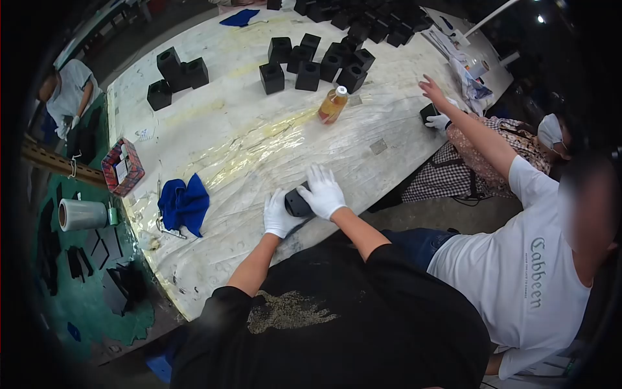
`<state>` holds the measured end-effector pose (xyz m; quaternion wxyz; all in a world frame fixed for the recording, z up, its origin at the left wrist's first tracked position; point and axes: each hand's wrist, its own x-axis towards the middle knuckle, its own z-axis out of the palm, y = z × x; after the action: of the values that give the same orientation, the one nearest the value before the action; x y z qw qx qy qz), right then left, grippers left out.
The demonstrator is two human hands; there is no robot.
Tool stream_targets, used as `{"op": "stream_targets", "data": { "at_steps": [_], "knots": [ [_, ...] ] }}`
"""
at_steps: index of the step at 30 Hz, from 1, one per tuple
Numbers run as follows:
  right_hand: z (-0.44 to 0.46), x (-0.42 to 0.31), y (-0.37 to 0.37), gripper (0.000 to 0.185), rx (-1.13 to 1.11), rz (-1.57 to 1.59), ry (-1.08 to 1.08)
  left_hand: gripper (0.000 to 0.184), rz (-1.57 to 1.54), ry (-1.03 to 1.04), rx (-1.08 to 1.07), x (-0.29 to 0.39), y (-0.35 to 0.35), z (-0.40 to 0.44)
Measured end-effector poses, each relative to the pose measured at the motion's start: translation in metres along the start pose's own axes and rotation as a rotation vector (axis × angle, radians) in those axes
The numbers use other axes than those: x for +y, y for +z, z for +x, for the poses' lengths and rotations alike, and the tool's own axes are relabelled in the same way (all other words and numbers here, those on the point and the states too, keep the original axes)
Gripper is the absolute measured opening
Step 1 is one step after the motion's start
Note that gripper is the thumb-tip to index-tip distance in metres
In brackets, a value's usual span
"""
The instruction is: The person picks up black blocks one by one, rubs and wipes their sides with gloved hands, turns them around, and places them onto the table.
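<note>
A small black box [297,203] with holes in its face sits at the near edge of the table, between my two white-gloved hands. My left hand [280,215] grips its left side. Over its right side lies my right hand [326,192], fingers stretched forward and palm against the box. The box's underside and part of its sides are hidden by the gloves. To the left of my hands is a crumpled blue cloth [184,203]. Ahead of them stands a bottle of amber drink [332,106] with a white cap.
Several black boxes [308,75] stand mid-table, with more at the far end and a small group [170,72] at left. A patterned basket [122,167] sits on the left edge near a plastic film roll [82,214]. Two people [512,259] are close at right; one's gloved hand holds a black box.
</note>
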<state>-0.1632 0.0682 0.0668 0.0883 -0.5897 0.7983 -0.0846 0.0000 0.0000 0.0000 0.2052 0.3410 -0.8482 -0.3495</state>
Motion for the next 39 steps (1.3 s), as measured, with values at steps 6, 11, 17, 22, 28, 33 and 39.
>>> {"op": "stream_targets", "data": {
  "at_steps": [6,11,17,22,28,33,39],
  "knots": [
    [-0.015,-0.054,-0.023,0.068,-0.198,0.18,-0.237,0.097,0.36,0.299,0.122,-0.074,0.066,-0.005],
    [0.001,0.018,-0.015,0.068,0.005,0.075,0.137,0.098,0.01,-0.071,-0.067,0.001,0.014,-0.002],
    [-0.023,-0.042,-0.005,0.07,-0.172,0.151,-0.201,0.071,0.201,0.259,0.158,-0.042,0.05,0.004],
    [0.01,0.006,-0.008,0.071,0.027,0.084,0.12,0.09,-0.003,-0.045,0.017,0.005,0.015,-0.003],
    [-0.026,-0.044,0.007,0.069,-0.145,0.113,-0.23,0.074,0.254,0.19,0.117,-0.055,0.061,-0.004],
    [0.007,-0.002,0.013,0.071,0.015,0.054,0.103,0.07,0.066,-0.026,-0.202,0.018,-0.01,0.001],
    [-0.03,-0.05,0.016,0.078,-0.128,0.055,-0.136,0.074,0.143,0.164,0.071,-0.041,0.048,0.001]
  ]
}}
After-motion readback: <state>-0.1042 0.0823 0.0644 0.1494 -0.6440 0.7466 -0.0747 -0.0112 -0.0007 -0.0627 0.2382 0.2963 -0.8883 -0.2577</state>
